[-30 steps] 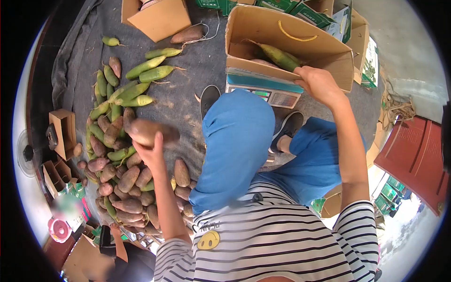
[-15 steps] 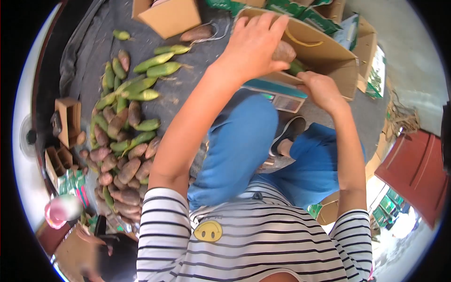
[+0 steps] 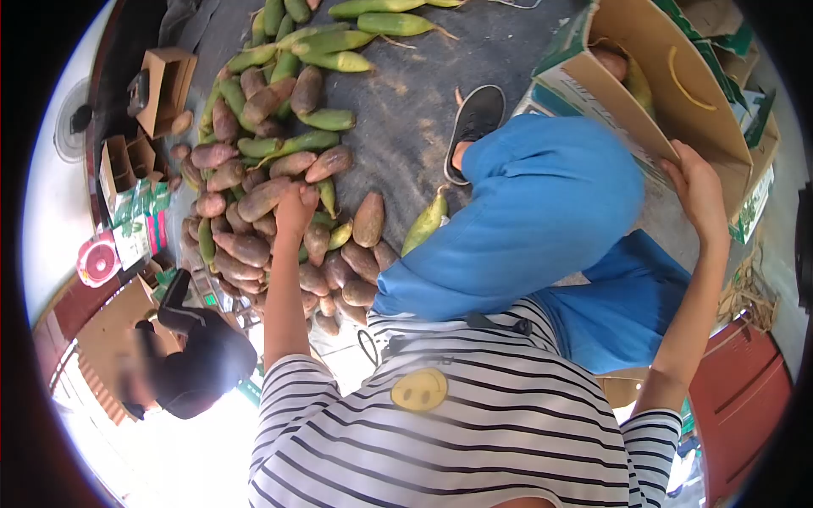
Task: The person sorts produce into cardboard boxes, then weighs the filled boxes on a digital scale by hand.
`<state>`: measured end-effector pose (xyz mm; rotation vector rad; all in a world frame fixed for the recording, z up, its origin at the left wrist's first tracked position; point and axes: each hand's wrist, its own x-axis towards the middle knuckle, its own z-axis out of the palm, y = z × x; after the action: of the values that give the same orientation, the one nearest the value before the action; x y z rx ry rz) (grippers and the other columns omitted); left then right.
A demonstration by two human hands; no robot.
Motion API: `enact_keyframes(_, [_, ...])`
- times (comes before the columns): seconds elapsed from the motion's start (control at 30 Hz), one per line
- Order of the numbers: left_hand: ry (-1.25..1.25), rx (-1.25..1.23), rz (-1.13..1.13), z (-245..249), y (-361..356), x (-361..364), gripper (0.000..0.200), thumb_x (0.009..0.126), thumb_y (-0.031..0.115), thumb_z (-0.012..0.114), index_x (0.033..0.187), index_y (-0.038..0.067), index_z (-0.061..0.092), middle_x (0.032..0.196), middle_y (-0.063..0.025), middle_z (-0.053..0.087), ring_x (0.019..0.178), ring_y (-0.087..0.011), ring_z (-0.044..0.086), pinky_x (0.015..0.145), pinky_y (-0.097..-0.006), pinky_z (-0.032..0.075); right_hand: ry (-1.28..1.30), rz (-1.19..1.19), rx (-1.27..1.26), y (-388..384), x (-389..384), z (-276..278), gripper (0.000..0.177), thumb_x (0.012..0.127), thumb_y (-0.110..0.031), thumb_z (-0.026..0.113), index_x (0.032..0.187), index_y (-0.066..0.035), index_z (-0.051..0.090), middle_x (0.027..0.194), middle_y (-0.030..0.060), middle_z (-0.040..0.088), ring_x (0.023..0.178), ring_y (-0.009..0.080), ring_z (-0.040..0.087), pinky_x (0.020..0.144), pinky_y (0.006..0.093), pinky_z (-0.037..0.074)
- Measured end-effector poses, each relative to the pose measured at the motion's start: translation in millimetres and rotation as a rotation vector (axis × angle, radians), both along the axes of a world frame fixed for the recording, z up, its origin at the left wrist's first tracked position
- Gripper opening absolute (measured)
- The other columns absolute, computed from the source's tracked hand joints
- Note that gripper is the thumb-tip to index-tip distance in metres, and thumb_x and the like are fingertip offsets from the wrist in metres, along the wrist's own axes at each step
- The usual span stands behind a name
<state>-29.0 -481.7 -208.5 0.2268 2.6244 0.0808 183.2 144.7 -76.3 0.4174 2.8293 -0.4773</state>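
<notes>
My left hand (image 3: 296,209) reaches into a pile of radishes on the dark ground cloth. Its fingers are closed on the end of a reddish-brown radish (image 3: 264,198); part of the grip is hidden. Off to the right, my right hand (image 3: 699,184) grips the near edge of an open cardboard box (image 3: 622,114) with a yellow cord handle (image 3: 684,85). Inside that box lie another reddish-brown radish (image 3: 608,63) and a green radish (image 3: 638,86).
Long green radishes (image 3: 339,41) lie beyond the pile, and a single green radish (image 3: 425,222) rests by my knee. Smaller cardboard boxes (image 3: 165,89) stand at the left. A person in dark clothes (image 3: 203,356) is at the lower left. My shoe (image 3: 477,127) is near the box.
My left hand has left the box, where it held a reddish-brown radish, and moved to the pile at the left. My right hand stays at the box edge. The view has shifted left.
</notes>
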Motion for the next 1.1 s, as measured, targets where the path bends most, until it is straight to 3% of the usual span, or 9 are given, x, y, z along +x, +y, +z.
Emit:
enact_keyframes(0.1, [-0.089,-0.285,0.109,-41.5,-66.0,46.7,0.057,0.076,0.034,0.073,0.121,0.007,0.051,0.116,-0.0187,0.057,0.105,-0.0365,0.057,0.085,-0.0443,0.049,0.022,-0.006,0.008,-0.9,-0.6,0.2,0.027,0.086,-0.013,0.061,0.110,-0.001,0.057,0.103,0.0194,0.062,0.096,0.0393,0.058,0.079,0.0430,0.046])
enact_keyframes(0.27, [-0.082,-0.481,0.124,-51.7,-68.8,87.5,0.078,0.072,0.031,0.077,0.136,0.015,0.036,0.128,-0.0118,0.046,0.117,-0.0307,0.049,0.092,-0.0458,0.046,-0.033,-0.058,0.030,-6.4,-2.7,5.4,0.031,0.088,-0.015,0.061,0.115,-0.001,0.056,0.106,0.0208,0.062,0.098,0.0400,0.058,0.081,0.0426,0.046])
enact_keyframes(0.37, [-0.134,-0.570,0.003,-62.0,-61.2,86.0,0.076,0.071,0.026,0.077,0.135,0.014,0.038,0.126,-0.0122,0.047,0.116,-0.0304,0.050,0.091,-0.0454,0.046,-0.004,-0.043,0.045,7.3,5.4,-9.8,0.033,0.088,-0.016,0.061,0.117,0.000,0.056,0.108,0.0205,0.062,0.099,0.0393,0.059,0.083,0.0422,0.046])
enact_keyframes(0.57, [-0.218,-0.670,0.005,-71.0,-55.4,78.6,0.058,0.072,0.020,0.077,0.119,0.013,0.044,0.119,-0.0124,0.045,0.111,-0.0321,0.050,0.089,-0.0443,0.046,-0.046,-0.041,0.032,4.4,1.8,-2.7,0.032,0.088,-0.017,0.061,0.116,0.000,0.057,0.109,0.0201,0.062,0.100,0.0383,0.059,0.083,0.0413,0.046])
enact_keyframes(0.7, [-0.181,-0.621,0.054,-69.9,-56.5,95.0,0.057,0.070,0.018,0.078,0.114,0.010,0.042,0.120,-0.0126,0.041,0.111,-0.0321,0.050,0.086,-0.0449,0.050,-0.005,-0.033,0.034,-5.6,-1.4,4.3,0.030,0.088,-0.016,0.061,0.113,-0.001,0.057,0.108,0.0198,0.061,0.099,0.0387,0.058,0.082,0.0414,0.046])
enact_keyframes(0.93, [-0.051,-0.547,-0.090,-48.9,-47.0,102.7,0.061,0.064,0.028,0.080,0.108,0.006,0.043,0.107,-0.0114,0.050,0.100,-0.0310,0.056,0.083,-0.0433,0.048,0.013,0.000,0.036,-4.0,-2.4,3.3,0.027,0.087,-0.014,0.060,0.110,-0.001,0.056,0.102,0.0185,0.061,0.095,0.0397,0.057,0.079,0.0435,0.045])
enact_keyframes(1.1, [0.169,-0.224,-0.003,-21.7,-8.5,92.6,0.067,0.061,0.031,0.080,0.110,0.003,0.044,0.108,-0.0140,0.051,0.101,-0.0333,0.055,0.085,-0.0444,0.045,0.009,-0.009,0.014,-4.8,-2.0,4.9,0.027,0.086,-0.014,0.061,0.110,-0.002,0.056,0.103,0.0181,0.061,0.095,0.0390,0.058,0.078,0.0437,0.046])
